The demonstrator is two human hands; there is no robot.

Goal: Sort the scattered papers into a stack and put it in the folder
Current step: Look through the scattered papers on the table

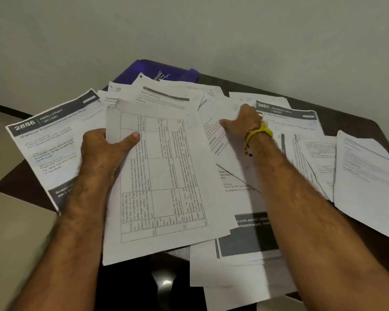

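Fingers of the left hand (103,151) are closed on the near-left edge of a sheet with a printed grid (160,176), thumb on top and the rest tucked underneath; whether more sheets ride beneath that one I cannot tell. Fingers of the right hand (243,122) curl down onto another sheet (218,140) further back, seemingly pinching or dragging its edge, though the grip itself is hidden by the back of the hand; a yellow band (259,133) circles that wrist.

From the head view, the job looks barely begun; loose papers (312,153) lie fanned and overlapping across most of the dark table (357,124), at all angles, some hanging off the near edge; one headed 2886 (52,140) lies to the left, one headed 3667 (285,113) to the right. No squared stack shows anywhere; gathering, aligning and filing all appear left to do.

A blue folder (153,72) lies at the far edge, against the wall (189,30), well apart from both hands and half buried under the back sheets; whether it is open or shut cannot be made out.

Motion blur smears most print; the forearms cover the papers below them; the near table edge and the lower sheets are cut off or lost in shadow.
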